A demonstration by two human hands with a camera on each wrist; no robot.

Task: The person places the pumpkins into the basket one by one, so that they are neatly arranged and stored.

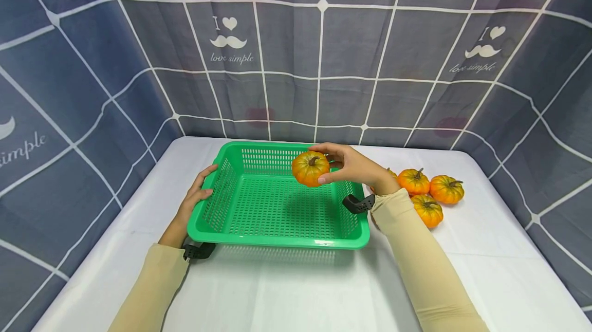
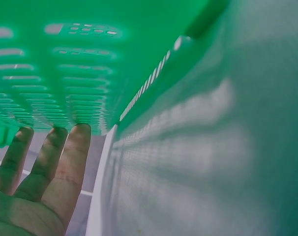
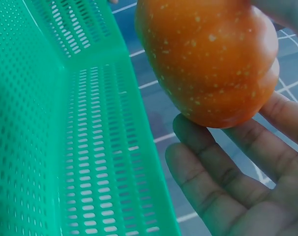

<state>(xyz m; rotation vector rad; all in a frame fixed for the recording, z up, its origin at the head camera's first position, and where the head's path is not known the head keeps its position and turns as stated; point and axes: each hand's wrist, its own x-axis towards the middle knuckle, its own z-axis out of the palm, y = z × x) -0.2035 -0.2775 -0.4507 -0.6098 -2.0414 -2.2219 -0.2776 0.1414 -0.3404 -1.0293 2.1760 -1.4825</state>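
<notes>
A small orange pumpkin (image 1: 308,169) is held in my right hand (image 1: 353,163), above the inside of a green plastic basket (image 1: 277,242). In the right wrist view the pumpkin (image 3: 208,59) is between the thumb and fingers, beside the slotted basket wall (image 3: 97,162). My left hand (image 1: 188,208) grips the basket's left side, with thumb and a finger at the rim. Straight fingers (image 2: 70,167) of that hand touch the outside of the wall in the left wrist view. No pumpkin shows inside the basket.
Several more orange pumpkins (image 1: 445,189) cluster on the white tabletop (image 1: 490,265) right of the basket, one partly hidden by my right wrist. Grey checked curtains (image 1: 291,39) stand behind and on both sides. Dark wrist straps (image 1: 358,203) are on both wrists.
</notes>
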